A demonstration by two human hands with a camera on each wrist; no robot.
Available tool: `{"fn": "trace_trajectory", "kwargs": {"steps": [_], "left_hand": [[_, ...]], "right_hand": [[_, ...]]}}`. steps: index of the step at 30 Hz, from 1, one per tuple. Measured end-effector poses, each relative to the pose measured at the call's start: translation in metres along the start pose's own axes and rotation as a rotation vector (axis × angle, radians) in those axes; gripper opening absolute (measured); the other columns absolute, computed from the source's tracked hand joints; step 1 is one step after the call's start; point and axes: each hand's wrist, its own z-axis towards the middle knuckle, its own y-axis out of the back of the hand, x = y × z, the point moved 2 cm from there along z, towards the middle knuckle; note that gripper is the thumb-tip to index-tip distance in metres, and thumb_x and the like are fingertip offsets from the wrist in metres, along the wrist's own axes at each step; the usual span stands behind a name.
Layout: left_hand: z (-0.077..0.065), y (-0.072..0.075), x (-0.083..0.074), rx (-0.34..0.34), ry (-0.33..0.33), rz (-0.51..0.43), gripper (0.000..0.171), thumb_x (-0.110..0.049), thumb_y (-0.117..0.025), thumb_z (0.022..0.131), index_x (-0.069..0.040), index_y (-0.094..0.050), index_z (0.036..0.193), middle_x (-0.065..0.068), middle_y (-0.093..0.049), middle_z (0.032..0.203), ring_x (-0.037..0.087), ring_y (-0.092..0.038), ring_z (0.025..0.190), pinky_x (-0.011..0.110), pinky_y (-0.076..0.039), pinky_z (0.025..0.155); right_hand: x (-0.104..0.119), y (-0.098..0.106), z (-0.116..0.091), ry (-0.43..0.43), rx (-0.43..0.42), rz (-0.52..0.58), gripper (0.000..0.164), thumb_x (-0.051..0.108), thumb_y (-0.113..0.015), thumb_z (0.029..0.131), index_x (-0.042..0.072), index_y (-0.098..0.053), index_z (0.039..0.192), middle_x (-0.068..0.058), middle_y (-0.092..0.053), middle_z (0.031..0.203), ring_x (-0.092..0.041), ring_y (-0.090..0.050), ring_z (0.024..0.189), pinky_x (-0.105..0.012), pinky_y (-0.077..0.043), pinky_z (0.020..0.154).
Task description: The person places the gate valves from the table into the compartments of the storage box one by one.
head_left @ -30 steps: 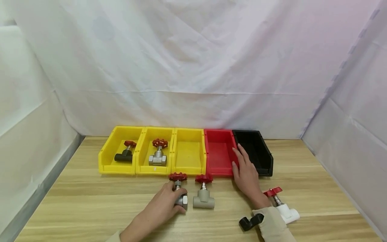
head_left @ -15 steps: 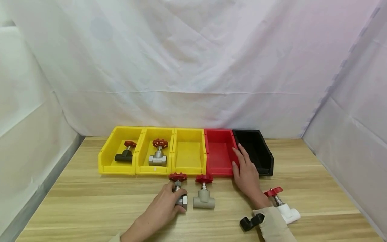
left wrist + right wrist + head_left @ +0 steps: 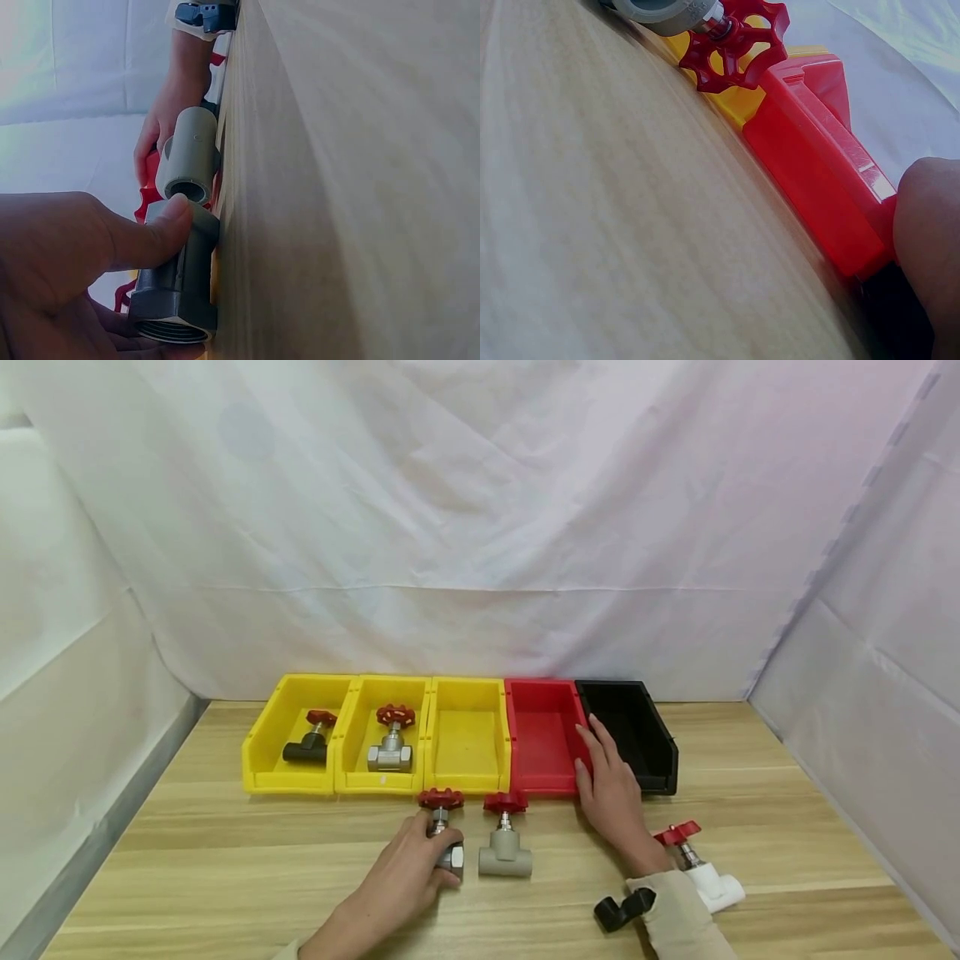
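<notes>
In the head view my left hand (image 3: 405, 864) grips the body of a metal gate valve (image 3: 452, 858) with a red handwheel, on the table in front of the bins. The left wrist view shows the thumb pressed along its threaded metal body (image 3: 177, 300). Just right of it lies a grey plastic valve (image 3: 506, 853), also with a red wheel. My right hand (image 3: 613, 793) rests with fairly straight fingers over the shared wall of the red bin (image 3: 543, 783) and the black bin (image 3: 660, 752). It holds nothing visible.
Three yellow bins (image 3: 467, 781) stand left of the red one. The leftmost holds a dark valve (image 3: 306, 748), the second a metal valve (image 3: 391, 753). By my right sleeve lies a white valve (image 3: 712, 887). White curtains (image 3: 480, 527) enclose the wooden table (image 3: 225, 877).
</notes>
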Motion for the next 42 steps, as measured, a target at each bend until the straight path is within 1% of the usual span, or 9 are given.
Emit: {"fn": "trace_trajectory", "kwargs": {"steps": [2, 5, 11, 16, 21, 26, 31, 37, 42], "left_hand": [[-0.0001, 0.0001, -0.0001, 0.004, 0.002, 0.005, 0.039, -0.033, -0.072, 0.069, -0.016, -0.062, 0.103, 0.01, -0.049, 0.096, 0.021, -0.048, 0.085, 0.036, -0.046, 0.07], [0.0, -0.0001, 0.0, 0.009, 0.005, 0.012, 0.039, -0.032, -0.072, 0.069, -0.016, -0.062, 0.103, 0.012, -0.05, 0.098, 0.022, -0.049, 0.087, 0.037, -0.047, 0.071], [-0.0012, -0.0015, 0.0005, 0.005, -0.009, 0.027, 0.038, -0.031, -0.072, 0.07, -0.016, -0.062, 0.103, 0.014, -0.05, 0.102, 0.023, -0.049, 0.087, 0.037, -0.047, 0.071], [-0.0017, -0.0016, 0.0002, 0.019, -0.011, 0.036, 0.038, -0.031, -0.072, 0.071, -0.016, -0.062, 0.104, 0.015, -0.05, 0.104, 0.023, -0.049, 0.088, 0.038, -0.047, 0.072], [-0.0013, -0.0013, 0.0001, 0.04, -0.011, 0.039, 0.037, -0.031, -0.072, 0.072, -0.016, -0.061, 0.105, 0.013, -0.05, 0.103, 0.022, -0.049, 0.087, 0.037, -0.047, 0.071], [-0.0016, -0.0011, -0.0005, 0.038, -0.021, 0.044, 0.037, -0.031, -0.071, 0.072, -0.017, -0.061, 0.104, 0.012, -0.05, 0.103, 0.021, -0.048, 0.087, 0.036, -0.047, 0.071], [-0.0012, -0.0006, -0.0018, 0.04, -0.023, 0.044, 0.037, -0.032, -0.07, 0.073, -0.017, -0.061, 0.105, 0.012, -0.05, 0.103, 0.02, -0.048, 0.086, 0.036, -0.046, 0.071], [-0.0014, 0.0031, -0.0038, 0.023, -0.029, 0.037, 0.038, -0.032, -0.07, 0.073, -0.017, -0.061, 0.107, 0.013, -0.05, 0.105, 0.02, -0.048, 0.087, 0.036, -0.047, 0.071], [0.0003, 0.0082, -0.0061, -0.016, -0.049, 0.037, 0.041, -0.033, -0.069, 0.073, -0.017, -0.06, 0.11, 0.013, -0.049, 0.106, 0.019, -0.048, 0.087, 0.036, -0.047, 0.071]], "right_hand": [[0.0001, 0.0, 0.0, 0.001, 0.001, 0.002, 0.059, 0.017, -0.057, 0.086, 0.021, -0.03, 0.139, 0.001, -0.018, 0.146, -0.025, -0.052, 0.094, -0.04, -0.045, 0.066], [-0.0003, 0.0004, 0.0004, 0.002, -0.002, 0.0, 0.058, 0.018, -0.056, 0.086, 0.021, -0.031, 0.139, 0.001, -0.019, 0.146, -0.024, -0.053, 0.091, -0.039, -0.044, 0.066], [0.0, 0.0012, 0.0006, 0.009, -0.01, 0.006, 0.058, 0.017, -0.056, 0.086, 0.021, -0.032, 0.138, 0.001, -0.02, 0.146, -0.024, -0.053, 0.09, -0.039, -0.044, 0.065], [0.0004, 0.0005, 0.0002, 0.014, -0.013, 0.005, 0.057, 0.017, -0.056, 0.086, 0.02, -0.033, 0.138, 0.0, -0.021, 0.145, -0.024, -0.053, 0.087, -0.038, -0.043, 0.064], [0.0009, 0.0006, 0.0003, 0.01, -0.01, 0.002, 0.058, 0.017, -0.057, 0.085, 0.02, -0.033, 0.138, 0.0, -0.02, 0.146, -0.024, -0.053, 0.087, -0.037, -0.043, 0.064], [0.0007, 0.0007, 0.0004, 0.01, -0.012, 0.003, 0.057, 0.017, -0.056, 0.086, 0.02, -0.033, 0.138, 0.0, -0.02, 0.146, -0.023, -0.053, 0.084, -0.037, -0.042, 0.063], [0.0001, 0.0002, 0.0001, 0.007, -0.014, 0.0, 0.058, 0.017, -0.056, 0.086, 0.021, -0.032, 0.138, 0.0, -0.02, 0.146, -0.023, -0.053, 0.085, -0.036, -0.042, 0.063], [0.0002, 0.0002, 0.0003, 0.008, -0.018, -0.006, 0.059, 0.017, -0.057, 0.085, 0.021, -0.032, 0.138, -0.001, -0.021, 0.145, -0.022, -0.053, 0.081, -0.035, -0.042, 0.062], [0.0003, 0.0005, 0.0002, 0.017, -0.019, -0.003, 0.059, 0.017, -0.057, 0.085, 0.02, -0.032, 0.138, -0.001, -0.02, 0.145, -0.021, -0.053, 0.08, -0.035, -0.042, 0.062]]}}
